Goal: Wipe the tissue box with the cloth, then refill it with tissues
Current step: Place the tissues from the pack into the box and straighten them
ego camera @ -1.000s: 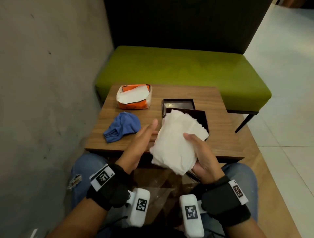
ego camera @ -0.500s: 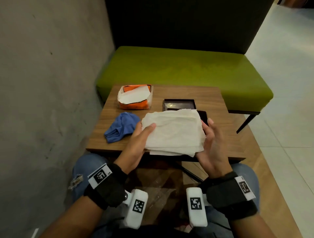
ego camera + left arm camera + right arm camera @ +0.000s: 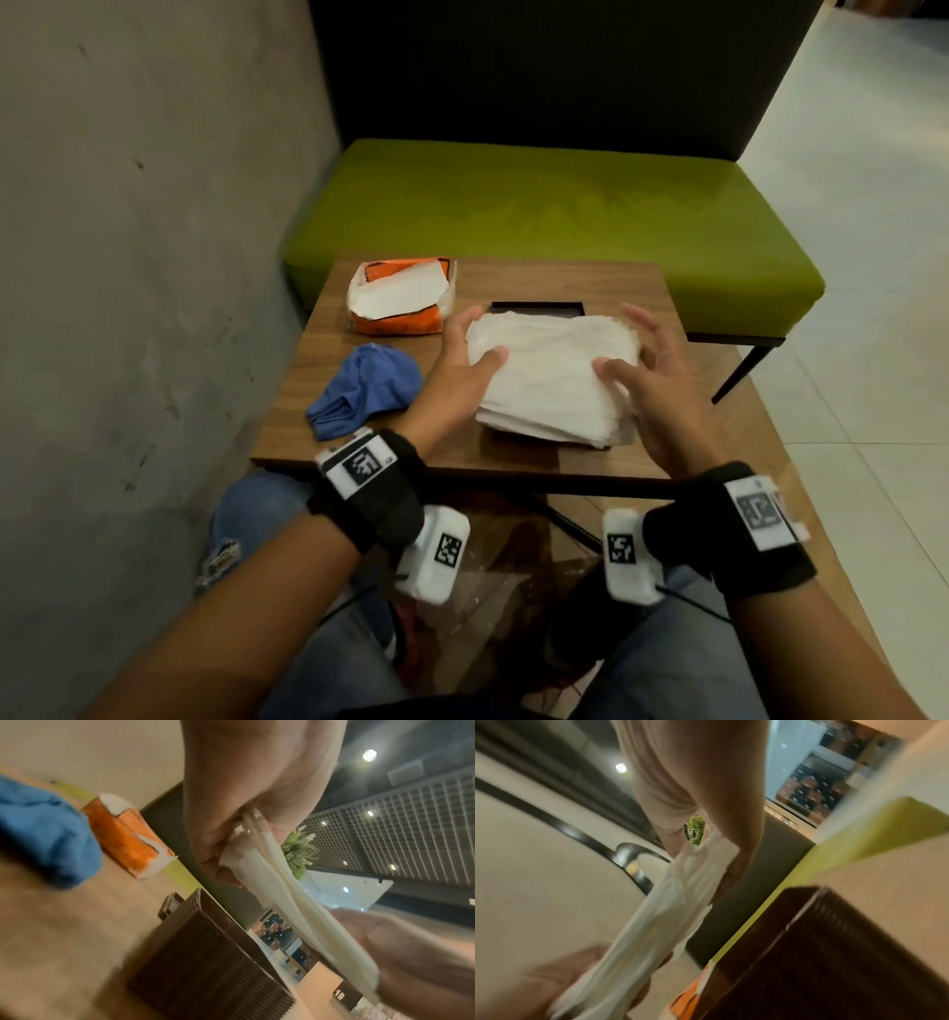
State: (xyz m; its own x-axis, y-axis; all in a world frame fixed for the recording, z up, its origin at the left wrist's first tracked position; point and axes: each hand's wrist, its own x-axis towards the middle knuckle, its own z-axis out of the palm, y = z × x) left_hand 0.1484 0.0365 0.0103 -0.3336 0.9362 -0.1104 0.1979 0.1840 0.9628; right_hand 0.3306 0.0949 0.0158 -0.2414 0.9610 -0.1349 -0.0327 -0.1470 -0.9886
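Left hand pinches tissue stack above dark ribbed tissue box; right hand at far end. Blue cloth, orange pack on table, somewhat blurred.

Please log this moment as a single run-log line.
phase: refill | both hands hold tissue stack above dark tissue box | blue cloth set aside on table | stack not yet inside

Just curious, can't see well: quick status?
Both hands, left and right, hold the tissue stack above the dark box. Blue cloth set aside. Nothing blocking.
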